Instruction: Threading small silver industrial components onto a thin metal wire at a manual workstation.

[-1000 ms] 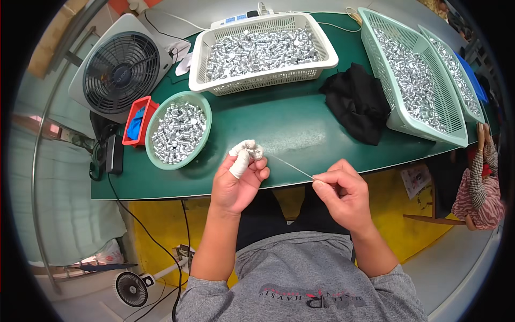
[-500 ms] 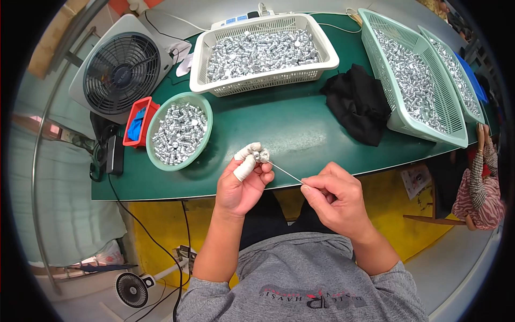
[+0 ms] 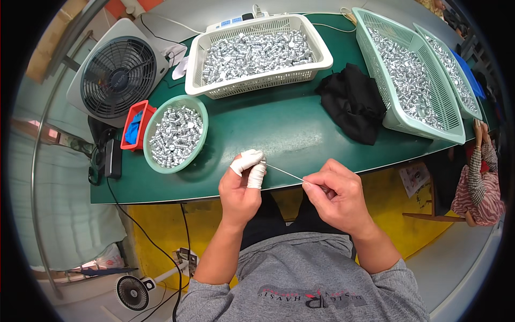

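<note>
My left hand point(image 3: 241, 190), with white coverings on its thumb and at least one finger, is closed in a pinch over the table's front edge. A small silver metal part shows only as a glint at its fingertips; the rest is hidden. My right hand point(image 3: 338, 196) grips a thin metal rod point(image 3: 285, 172) between thumb and fingers. The rod slants up and left, and its far end meets the left fingertips; whether it enters the part cannot be seen. Nearest to the left hand stands a round green basket point(image 3: 204, 134) full of small silver metal parts point(image 3: 174, 134).
A white basket point(image 3: 263, 79) of similar parts stands at the back; two pale green ones point(image 3: 424, 131) are at the right. A black cloth point(image 3: 354, 104) lies on the green table point(image 3: 257, 123). At left are a box fan point(image 3: 118, 75) and red bin point(image 3: 129, 144). Another person's arms point(image 3: 477, 153) show far right.
My left hand has turned, so its covered fingers now hide the metal part that showed before. The right hand keeps the rod in nearly the same place. The view has shifted slightly.
</note>
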Demonstrator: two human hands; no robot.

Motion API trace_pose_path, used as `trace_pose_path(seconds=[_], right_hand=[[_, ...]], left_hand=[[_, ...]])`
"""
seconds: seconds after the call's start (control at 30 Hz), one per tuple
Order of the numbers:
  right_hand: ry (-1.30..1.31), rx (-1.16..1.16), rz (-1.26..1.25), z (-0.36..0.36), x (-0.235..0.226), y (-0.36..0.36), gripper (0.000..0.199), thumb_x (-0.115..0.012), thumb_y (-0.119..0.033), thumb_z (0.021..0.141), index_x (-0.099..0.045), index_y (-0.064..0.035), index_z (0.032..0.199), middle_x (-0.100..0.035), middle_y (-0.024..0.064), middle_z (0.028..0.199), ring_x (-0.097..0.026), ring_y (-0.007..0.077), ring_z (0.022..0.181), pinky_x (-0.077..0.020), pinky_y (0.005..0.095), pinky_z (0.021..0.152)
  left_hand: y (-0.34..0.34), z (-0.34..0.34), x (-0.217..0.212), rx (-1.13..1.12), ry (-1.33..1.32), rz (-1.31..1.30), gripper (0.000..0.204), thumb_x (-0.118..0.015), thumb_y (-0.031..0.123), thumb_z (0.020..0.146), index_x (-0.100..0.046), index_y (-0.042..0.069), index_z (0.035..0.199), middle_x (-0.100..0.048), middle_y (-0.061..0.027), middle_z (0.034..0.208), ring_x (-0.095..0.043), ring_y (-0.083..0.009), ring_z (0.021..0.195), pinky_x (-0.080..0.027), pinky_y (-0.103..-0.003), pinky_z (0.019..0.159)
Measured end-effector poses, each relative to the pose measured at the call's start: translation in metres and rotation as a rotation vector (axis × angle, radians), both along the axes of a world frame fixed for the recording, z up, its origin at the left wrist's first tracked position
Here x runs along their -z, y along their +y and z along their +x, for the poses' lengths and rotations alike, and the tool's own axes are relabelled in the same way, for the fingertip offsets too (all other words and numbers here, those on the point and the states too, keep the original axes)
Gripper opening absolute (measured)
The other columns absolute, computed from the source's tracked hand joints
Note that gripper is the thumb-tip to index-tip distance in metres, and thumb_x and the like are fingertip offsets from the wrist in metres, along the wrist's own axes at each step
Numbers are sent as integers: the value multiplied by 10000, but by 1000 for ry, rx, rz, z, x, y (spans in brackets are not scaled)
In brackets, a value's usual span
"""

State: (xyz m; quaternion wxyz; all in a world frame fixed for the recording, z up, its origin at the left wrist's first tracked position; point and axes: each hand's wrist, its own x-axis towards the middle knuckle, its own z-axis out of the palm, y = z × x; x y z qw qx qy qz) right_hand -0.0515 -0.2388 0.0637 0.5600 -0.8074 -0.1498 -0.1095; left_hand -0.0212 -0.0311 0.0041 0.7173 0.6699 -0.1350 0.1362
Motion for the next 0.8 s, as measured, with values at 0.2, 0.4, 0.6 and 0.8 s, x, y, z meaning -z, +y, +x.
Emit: trace_pose_path(seconds=[0.2,0.4,0.6,0.8], right_hand=[[223,-170,258,11,15,-16,36,-724,6,868,-742,13,898,-562,8,748,-488,53,621,-360,229,536],[252,-117,244,13,32,-12,39,-728,-3,880,-748,11,910,-572,4,775,-483,49,651,-360,218,569],[177,-113,204,10,28,-18,44,-731,-4,882,-749,7,920,-573,3,788,-481,47,657,-360,215,569],[235,-152,260,17,30,-20,45,-728,4,880,-748,7,921,-569,-1,787,-473,45,648,-351,213,566]], left_hand=[[15,2,-12,353,434,-614,190,-601,-51,976,-657,-22,1155,-688,-147,1072,-680,-210,949,-588,-338,790],[-1,-3,-6,-70,133,161,180,-586,-21,995,-659,-16,1160,-687,-145,1073,-680,-201,895,-580,-329,763],[12,3,-20,194,522,-367,182,-621,-47,968,-661,-31,1145,-701,-132,1030,-672,-170,890,-575,-305,776],[3,-2,-31,45,304,28,192,-644,-62,946,-660,-37,1135,-692,-109,1028,-660,-148,881,-555,-271,786]])
